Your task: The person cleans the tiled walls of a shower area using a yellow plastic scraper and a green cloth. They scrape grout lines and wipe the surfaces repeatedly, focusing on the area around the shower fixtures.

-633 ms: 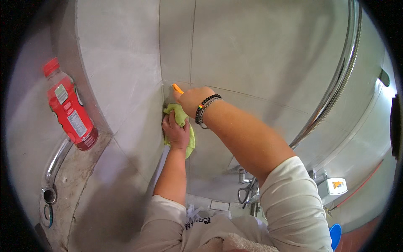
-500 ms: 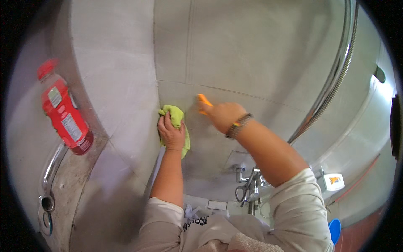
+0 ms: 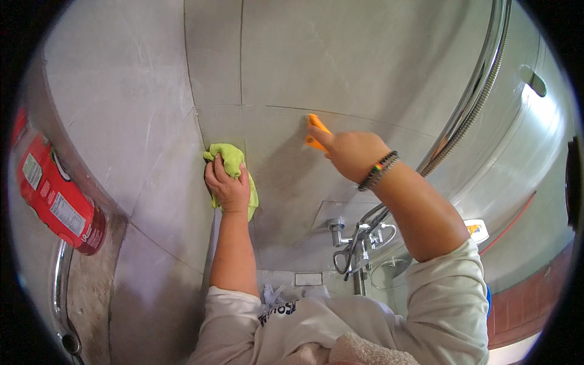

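My left hand [image 3: 231, 191] presses a lime-green cloth [image 3: 226, 155] against the grey tiled wall [image 3: 292, 48], close to the corner where two walls meet. To its right, my right hand [image 3: 358, 155] is wrapped round an orange-handled tool [image 3: 319, 124]. The tool's upper end lies at the wall, just under a horizontal tile joint [image 3: 359, 115]; its working end is too small to make out. A beaded bracelet [image 3: 378, 170] circles my right wrist.
A red-labelled bottle [image 3: 61, 191] stands on a ledge at the left, above a curved chrome pipe [image 3: 62, 280]. A chrome shower rail with a hose [image 3: 468, 118] rises at the right. A mixer tap [image 3: 360, 243] projects below my right forearm, and a white soap dish [image 3: 477, 230] sits farther right.
My right hand has moved up and to the right with the orange tool, away from the cloth. My left hand keeps its hold on the cloth near the corner. The whole view has shifted.
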{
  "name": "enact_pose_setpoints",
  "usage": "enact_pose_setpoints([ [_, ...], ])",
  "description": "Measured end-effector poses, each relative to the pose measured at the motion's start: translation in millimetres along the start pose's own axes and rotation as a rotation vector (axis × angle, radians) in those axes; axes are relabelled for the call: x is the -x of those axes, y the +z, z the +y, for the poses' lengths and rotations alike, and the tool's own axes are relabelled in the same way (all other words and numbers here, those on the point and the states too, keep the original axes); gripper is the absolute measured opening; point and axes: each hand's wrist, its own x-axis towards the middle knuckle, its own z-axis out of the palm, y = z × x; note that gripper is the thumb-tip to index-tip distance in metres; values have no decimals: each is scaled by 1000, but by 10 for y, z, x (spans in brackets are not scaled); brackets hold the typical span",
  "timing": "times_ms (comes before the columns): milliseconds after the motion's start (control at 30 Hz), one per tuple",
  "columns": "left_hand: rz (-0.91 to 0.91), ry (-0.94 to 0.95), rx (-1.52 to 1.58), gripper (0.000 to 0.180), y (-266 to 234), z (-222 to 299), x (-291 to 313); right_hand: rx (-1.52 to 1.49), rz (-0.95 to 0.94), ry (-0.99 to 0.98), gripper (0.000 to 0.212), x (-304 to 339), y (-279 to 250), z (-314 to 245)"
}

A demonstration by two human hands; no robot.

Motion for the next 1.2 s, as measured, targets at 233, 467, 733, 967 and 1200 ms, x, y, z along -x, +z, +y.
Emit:
enact_pose_setpoints([
  [233,47,-2,-26,59,-5,3,-36,18,-64,107,46,227,-42,210],
  [467,3,1,10,61,-29,1,-31,2,-59,89,43,160,-14,167],
  [733,-10,-7,0,59,-8,23,-16,-47,-19,47,45,81,-22,18],
  [967,56,16,-34,59,-18,9,-52,-47,-43,72,46,159,-108,45],
  [1200,24,-11,-26,59,-25,15,-50,-65,-64,181,42,268,-71,180],
])
